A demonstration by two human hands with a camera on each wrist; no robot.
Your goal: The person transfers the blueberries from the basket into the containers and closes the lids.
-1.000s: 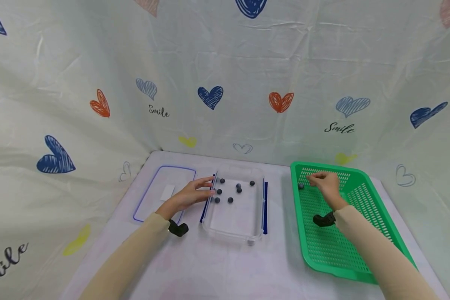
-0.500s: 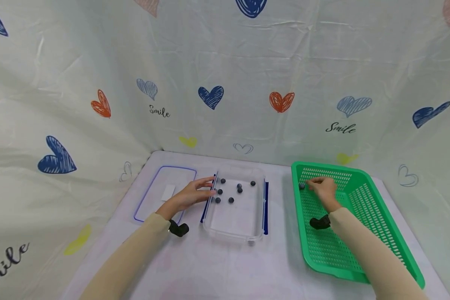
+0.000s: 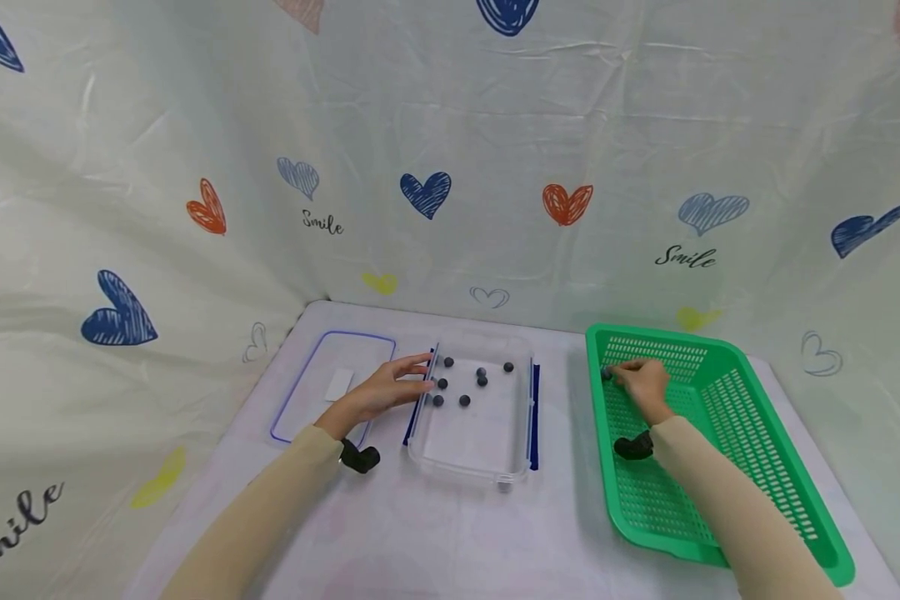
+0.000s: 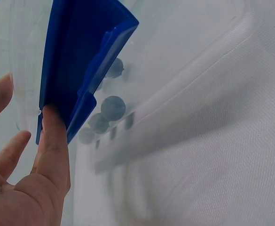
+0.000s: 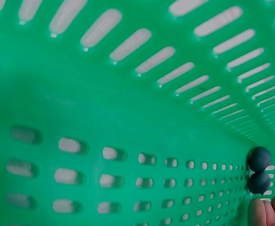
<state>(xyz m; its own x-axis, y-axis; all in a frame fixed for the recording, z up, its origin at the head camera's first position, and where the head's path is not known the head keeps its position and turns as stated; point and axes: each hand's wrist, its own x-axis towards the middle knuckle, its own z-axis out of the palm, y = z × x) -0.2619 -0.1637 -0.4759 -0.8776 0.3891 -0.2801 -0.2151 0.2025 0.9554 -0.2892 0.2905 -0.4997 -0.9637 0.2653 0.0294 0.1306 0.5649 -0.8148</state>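
Observation:
My left hand (image 3: 378, 389) touches the left side of a clear plastic box (image 3: 457, 473), its fingertips at the rim. In the left wrist view, one straight finger rests against the box's blue latch flap (image 4: 76, 56). Several dark blueberries (image 3: 464, 401) lie spread about in the box, mostly toward its far and left parts. My right hand (image 3: 643, 387) reaches into a green plastic basket (image 3: 607, 492), near its far left corner. In the right wrist view, the fingertips (image 5: 257, 214) are right beside two touching blueberries (image 5: 259, 159), with no berry between them.
A clear lid with a blue seal (image 3: 297, 385) lies left of the box, partly behind the left hand. Another blue latch flap (image 3: 535, 417) sticks out along the box's right side. A white curtain printed with hearts (image 3: 495, 125) rises behind the table.
My right hand has moved left and lower in the basket, up to the berry by its left wall. The left hand has stayed at the box.

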